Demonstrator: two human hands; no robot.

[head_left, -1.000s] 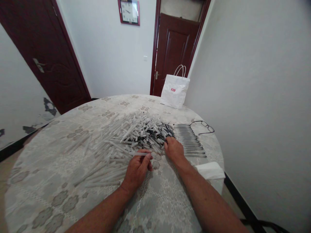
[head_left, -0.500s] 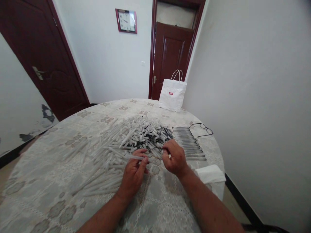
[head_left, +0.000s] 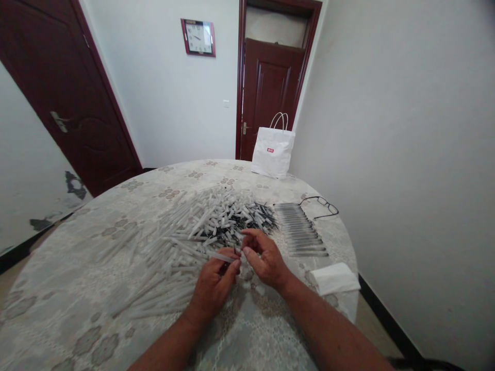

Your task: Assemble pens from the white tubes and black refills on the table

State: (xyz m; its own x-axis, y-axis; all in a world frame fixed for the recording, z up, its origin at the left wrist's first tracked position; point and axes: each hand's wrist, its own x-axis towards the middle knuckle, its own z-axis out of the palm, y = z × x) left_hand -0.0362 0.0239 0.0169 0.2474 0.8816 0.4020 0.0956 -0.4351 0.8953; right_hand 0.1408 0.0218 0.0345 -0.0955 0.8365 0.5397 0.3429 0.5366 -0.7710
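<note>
- Two bare hands are working close together over the near edge of a heap of pen parts on the worktop.
- The left hand is pinching a thin pale pen barrel, its grip closed around the barrel's near end between thumb and fingertips; the barrel is lying roughly level, just above the cloth.
- The right hand is hovering just beside that grip, fingers curled together; whether they are pinching a small part is too blurred to tell.
- The barrel is looking light, stiff and smooth, so it is likely slipping easily; a hold near its end, as here, is leaving the rest of the barrel free.
- Beyond the grip, the heap is mixing pale tubes with small dark pieces, loose and apt to roll.
- To the right of the right hand, a row of finished pens is lying side by side, with spectacles past them and a folded white tissue nearer the person.
- Far beyond the grip, a white paper bag is standing at the worktop's far rim.
</note>
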